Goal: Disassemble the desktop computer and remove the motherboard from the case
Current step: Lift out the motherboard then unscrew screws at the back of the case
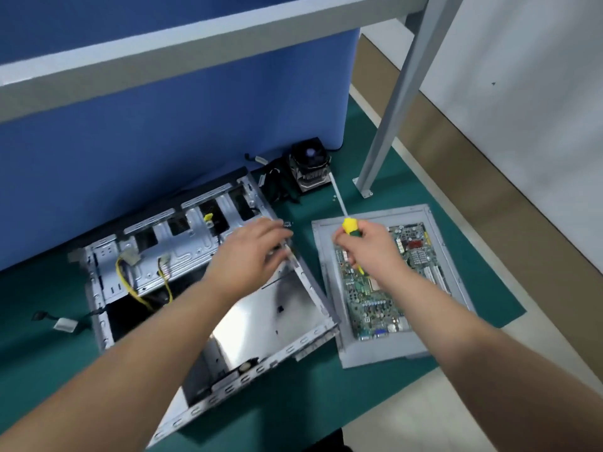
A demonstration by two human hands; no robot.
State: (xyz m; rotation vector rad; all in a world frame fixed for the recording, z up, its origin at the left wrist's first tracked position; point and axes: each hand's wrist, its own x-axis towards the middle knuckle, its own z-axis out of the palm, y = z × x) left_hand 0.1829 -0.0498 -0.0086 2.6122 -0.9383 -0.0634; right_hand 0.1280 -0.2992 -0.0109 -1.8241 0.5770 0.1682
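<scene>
The left hand [251, 252] blurs over the open metal case [182, 275], fingers loosely spread at its upper edge, hiding whatever lies under them. The right hand [368, 247] grips a yellow-handled screwdriver [349, 227], shaft pointing to eleven o'clock. The motherboard [388, 288] lies on a grey panel [329, 256] on the green-matted bench [424, 190], at three o'clock from the case; a cooler fan [310, 164] stands at twelve, against the blue partition [163, 109].

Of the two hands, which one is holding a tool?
The right hand: it grips the yellow-and-green screwdriver above the motherboard. The left hand holds no tool.
</scene>
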